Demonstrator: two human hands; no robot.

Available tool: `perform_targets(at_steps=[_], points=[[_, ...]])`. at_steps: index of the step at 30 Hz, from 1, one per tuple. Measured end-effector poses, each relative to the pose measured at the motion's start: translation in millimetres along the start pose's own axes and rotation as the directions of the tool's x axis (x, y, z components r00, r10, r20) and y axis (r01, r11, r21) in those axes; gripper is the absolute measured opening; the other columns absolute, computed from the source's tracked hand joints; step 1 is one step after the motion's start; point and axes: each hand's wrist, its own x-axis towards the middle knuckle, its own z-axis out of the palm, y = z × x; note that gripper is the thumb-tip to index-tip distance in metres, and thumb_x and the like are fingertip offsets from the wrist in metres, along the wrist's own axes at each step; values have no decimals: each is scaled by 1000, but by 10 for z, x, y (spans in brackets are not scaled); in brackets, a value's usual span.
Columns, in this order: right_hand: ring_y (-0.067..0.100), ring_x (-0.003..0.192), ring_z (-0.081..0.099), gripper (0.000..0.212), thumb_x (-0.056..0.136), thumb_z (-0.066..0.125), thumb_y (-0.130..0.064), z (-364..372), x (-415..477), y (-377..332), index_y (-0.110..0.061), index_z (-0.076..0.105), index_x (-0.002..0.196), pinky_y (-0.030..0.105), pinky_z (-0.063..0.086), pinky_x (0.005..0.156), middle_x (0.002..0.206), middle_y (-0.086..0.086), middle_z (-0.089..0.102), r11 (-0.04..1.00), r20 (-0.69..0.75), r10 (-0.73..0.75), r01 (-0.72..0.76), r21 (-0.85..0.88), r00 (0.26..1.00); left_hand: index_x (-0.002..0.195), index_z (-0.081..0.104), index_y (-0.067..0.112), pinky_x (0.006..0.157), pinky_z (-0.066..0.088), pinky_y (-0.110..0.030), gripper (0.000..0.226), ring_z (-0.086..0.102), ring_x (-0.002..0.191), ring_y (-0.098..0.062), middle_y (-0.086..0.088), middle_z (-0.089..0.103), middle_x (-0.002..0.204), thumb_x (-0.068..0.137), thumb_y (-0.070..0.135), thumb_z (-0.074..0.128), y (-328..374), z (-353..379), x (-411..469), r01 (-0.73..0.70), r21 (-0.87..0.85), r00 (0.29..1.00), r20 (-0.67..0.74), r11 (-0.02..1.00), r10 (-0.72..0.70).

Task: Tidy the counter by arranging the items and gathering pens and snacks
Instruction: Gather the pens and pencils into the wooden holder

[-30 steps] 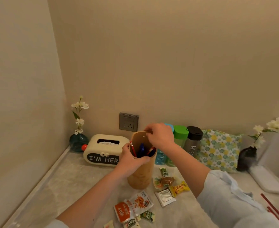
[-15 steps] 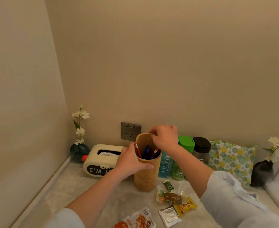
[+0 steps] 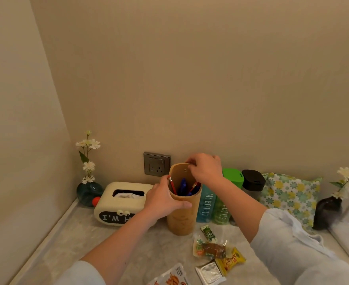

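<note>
A tall tan pen holder stands on the marble counter with red and blue pens inside. My left hand wraps around its left side near the rim. My right hand pinches the raised back edge of the holder's rim. Snack packets lie in front of it to the right: a small green one, a clear one with a brown snack, a yellow one, a silver one and an orange-and-white one.
A cream tissue box sits left of the holder, with a blue flower vase in the corner. Blue, green and black-capped bottles line the back wall, then a floral cushion and a dark vase. A wall socket is behind.
The pen holder has shifted back toward the wall with both hands on it. The view has tilted up, so the snack packets sit lower in the frame.
</note>
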Motion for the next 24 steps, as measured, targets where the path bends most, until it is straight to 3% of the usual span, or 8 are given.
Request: perform_targets(at_steps=[13,21,24], points=[[25,106,62,25,91,53,-23,-7,60,-5,-28,69,109,39,45,92,110,-1,71,998,-12,32,-32,50,999,134,34,32,95,50,-40,118,54,116,-13,11,55,128,33,78,76,15,23,78,-45,-19,997,-57,999,44],[22,112,59,31,93,50,-33,57,-26,-20,-30,64,120,38,34,95,116,-4,69,997,-32,39,-37,69,999,141,21,30,104,41,-46,124,45,128,-21,4,46,141,40,71,80,2,32,48,-25,1,998,-54,1000,25],[20,117,55,33,92,49,-32,35,-187,-24,-30,64,121,39,31,100,121,-5,66,992,-135,29,-12,127,990,143,17,31,107,37,-48,123,39,133,-21,4,41,145,45,64,84,8,37,-38,-21,-29,993,-115,999,17]])
